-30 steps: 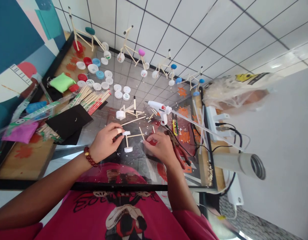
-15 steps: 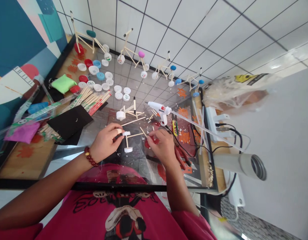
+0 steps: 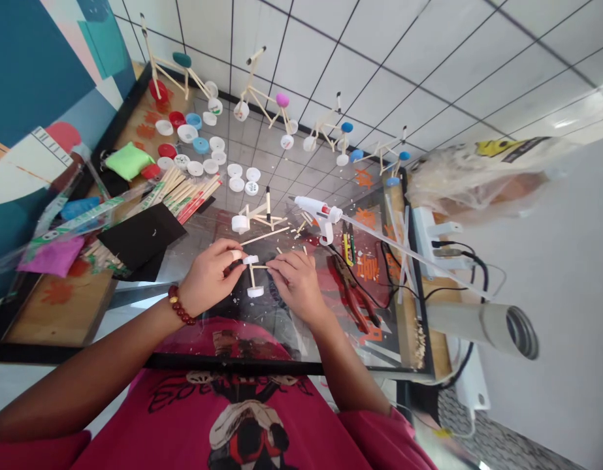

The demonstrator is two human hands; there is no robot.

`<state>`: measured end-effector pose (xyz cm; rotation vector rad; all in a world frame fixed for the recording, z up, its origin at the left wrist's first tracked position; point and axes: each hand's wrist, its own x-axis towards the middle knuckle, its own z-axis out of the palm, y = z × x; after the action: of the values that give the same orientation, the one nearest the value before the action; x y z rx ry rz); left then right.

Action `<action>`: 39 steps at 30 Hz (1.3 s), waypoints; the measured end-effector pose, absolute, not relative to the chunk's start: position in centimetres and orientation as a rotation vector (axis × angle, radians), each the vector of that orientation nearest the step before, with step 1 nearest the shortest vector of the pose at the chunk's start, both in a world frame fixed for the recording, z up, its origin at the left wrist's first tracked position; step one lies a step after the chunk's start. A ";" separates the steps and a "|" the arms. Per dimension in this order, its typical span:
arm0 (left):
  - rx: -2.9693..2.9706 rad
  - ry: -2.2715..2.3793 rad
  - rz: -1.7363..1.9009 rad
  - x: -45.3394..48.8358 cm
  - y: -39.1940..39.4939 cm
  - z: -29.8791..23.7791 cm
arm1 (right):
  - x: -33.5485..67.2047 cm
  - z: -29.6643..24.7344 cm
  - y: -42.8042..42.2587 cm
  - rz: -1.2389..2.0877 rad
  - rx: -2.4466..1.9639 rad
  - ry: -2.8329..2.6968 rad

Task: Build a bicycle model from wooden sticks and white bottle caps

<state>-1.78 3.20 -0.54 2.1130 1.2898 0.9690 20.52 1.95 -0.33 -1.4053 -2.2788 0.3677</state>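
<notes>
1. Your left hand is near the middle of the glass tabletop. Its thumb and fingers are pinched together on the left end of a small stick-and-cap frame, right at the frame's far white cap.
2. Your right hand sits just to the right. Its fingertips are closed on the thin cross stick of the same frame, and the two hands are almost touching.
3. The frame is between your hands, low over the glass. It has one white cap on the far side and one on the near side, joined by a short stick. You cannot tell whether the near cap rests on the glass.
4. A white glue gun stands beyond your right hand, with its nozzle pointing left.
5. Red pliers lie on the glass to the right of your right hand.
6. A half-built stick model sits just beyond your hands.
7. To the left lie a black sheet and a bundle of chopsticks. Loose bottle caps are scattered farther off.
8. Finished stick bicycles stand in a row along the far wall.
</notes>
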 end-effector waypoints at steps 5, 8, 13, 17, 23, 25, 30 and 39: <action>2.128 1.294 0.981 -1.8 3.2 -0.6 | 20.5 -0.4 1.8 0.375 -1.430 -2.268; 2.119 1.294 0.979 -1.8 3.2 -0.7 | 20.5 -0.3 1.7 0.382 -1.429 -2.265; 2.109 1.296 0.955 -1.9 3.1 -0.8 | 21.5 -0.1 1.8 0.399 -1.522 -2.238; 2.116 1.296 0.957 -1.9 3.2 -0.8 | 23.2 0.1 1.8 0.352 -1.584 -2.214; 2.152 1.289 0.971 -2.1 3.3 -0.9 | 26.1 0.5 1.7 0.314 -1.725 -2.152; 2.160 1.289 0.972 -2.1 3.3 -0.9 | 27.1 0.6 2.0 0.340 -1.773 -2.055; 2.157 1.273 0.968 -2.0 3.3 -1.0 | 28.4 0.8 4.9 0.164 -1.857 -1.679; 2.126 1.269 0.935 -2.1 3.2 -1.1 | 27.3 -0.5 10.8 0.620 -1.642 -1.622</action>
<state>-2.11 3.16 -1.10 2.1259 1.2690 0.9353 27.26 10.78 -0.46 -1.6415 -1.6221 0.6201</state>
